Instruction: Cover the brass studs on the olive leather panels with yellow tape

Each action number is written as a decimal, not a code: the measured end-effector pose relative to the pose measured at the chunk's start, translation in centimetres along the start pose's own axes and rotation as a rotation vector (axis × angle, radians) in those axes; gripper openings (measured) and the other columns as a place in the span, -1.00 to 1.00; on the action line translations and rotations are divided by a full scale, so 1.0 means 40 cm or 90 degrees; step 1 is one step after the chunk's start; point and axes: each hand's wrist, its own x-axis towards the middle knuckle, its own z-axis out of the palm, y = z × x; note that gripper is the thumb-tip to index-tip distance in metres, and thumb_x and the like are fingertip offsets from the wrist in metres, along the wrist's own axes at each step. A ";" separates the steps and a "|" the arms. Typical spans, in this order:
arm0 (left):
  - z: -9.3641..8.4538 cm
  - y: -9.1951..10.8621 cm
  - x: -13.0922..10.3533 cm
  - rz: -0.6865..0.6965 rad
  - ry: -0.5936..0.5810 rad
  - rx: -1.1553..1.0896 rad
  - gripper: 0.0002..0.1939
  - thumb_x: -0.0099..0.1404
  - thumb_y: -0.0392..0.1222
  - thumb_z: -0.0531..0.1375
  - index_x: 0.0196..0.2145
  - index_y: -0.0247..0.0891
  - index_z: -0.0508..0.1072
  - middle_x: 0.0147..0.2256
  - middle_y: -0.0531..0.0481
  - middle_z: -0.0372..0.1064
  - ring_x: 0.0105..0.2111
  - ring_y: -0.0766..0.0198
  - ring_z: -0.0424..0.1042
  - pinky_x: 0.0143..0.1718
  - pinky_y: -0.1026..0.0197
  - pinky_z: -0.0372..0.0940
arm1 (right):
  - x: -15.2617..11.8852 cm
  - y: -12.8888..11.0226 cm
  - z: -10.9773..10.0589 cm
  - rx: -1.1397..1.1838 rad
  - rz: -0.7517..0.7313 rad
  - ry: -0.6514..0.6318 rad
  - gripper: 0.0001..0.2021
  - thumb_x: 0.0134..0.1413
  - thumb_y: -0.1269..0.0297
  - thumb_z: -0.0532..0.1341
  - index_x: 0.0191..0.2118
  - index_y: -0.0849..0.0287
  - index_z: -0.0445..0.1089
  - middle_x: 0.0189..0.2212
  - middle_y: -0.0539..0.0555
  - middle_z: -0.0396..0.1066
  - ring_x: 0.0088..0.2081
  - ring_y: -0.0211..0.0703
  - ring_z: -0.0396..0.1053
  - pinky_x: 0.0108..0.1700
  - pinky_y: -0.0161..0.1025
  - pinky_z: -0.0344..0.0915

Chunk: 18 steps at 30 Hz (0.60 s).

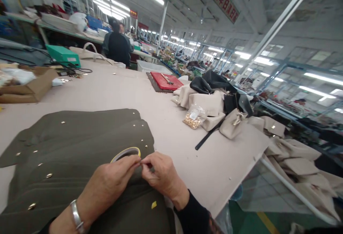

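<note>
My left hand [112, 178], a silver bangle on its wrist, is closed on a thin roll of yellow tape [125, 151]. My right hand [162, 173] pinches with thumb and forefinger right against the left fingertips. What lies in that pinch is too small to make out; it is at the edge of the roll. Beneath both hands spread dark olive sheets of material [88, 141], dotted with several small metal fittings. One small yellow piece [153, 204] lies on the olive material below my right hand.
At right on the table [177, 126] sit beige bags [206, 103] and a plastic bag of gold-coloured hardware [193, 117]. A hammer [167, 79] rests on a red board [160, 80]. A cardboard box [32, 85] and green box [63, 55] stand left. A person [117, 44] sits beyond.
</note>
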 end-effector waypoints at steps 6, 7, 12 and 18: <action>-0.026 0.036 0.014 0.025 -0.028 0.103 -0.68 0.40 -0.29 -0.10 -0.44 -0.22 0.35 -0.55 0.04 0.26 -0.56 0.33 0.25 -0.55 0.31 0.11 | 0.010 -0.024 0.011 0.282 0.315 -0.010 -0.89 -0.01 0.35 0.15 -0.46 0.19 0.41 -0.61 -0.02 0.40 -0.57 -0.30 0.32 -0.50 -0.37 0.25; -0.029 0.042 0.013 0.029 -0.016 0.107 -0.69 0.39 -0.30 -0.09 -0.44 -0.22 0.35 -0.55 0.04 0.25 -0.56 0.33 0.23 -0.54 0.30 0.09 | 0.015 -0.020 0.017 0.342 0.380 -0.016 -0.89 -0.02 0.32 0.17 -0.47 0.20 0.41 -0.64 -0.03 0.39 -0.59 -0.30 0.32 -0.53 -0.38 0.25; -0.022 0.059 0.002 0.013 -0.011 0.075 -0.75 0.38 -0.33 -0.06 -0.39 -0.23 0.34 -0.51 0.05 0.27 -0.52 0.32 0.23 -0.46 0.28 0.13 | 0.037 0.060 0.041 0.523 0.619 0.009 -0.77 -0.17 0.17 0.29 -0.49 0.26 0.38 -0.67 -0.04 0.35 -0.64 -0.30 0.32 -0.56 -0.36 0.32; -0.001 0.029 0.011 -0.101 -0.248 0.156 -0.86 0.32 -0.40 0.03 -0.31 -0.24 0.34 -0.34 -0.03 0.35 -0.34 0.20 0.31 -0.37 0.22 0.24 | 0.035 0.140 0.041 0.438 0.551 -0.061 -0.69 -0.08 0.06 0.27 -0.44 0.28 0.41 -0.56 0.02 0.40 -0.59 -0.33 0.32 -0.51 -0.38 0.29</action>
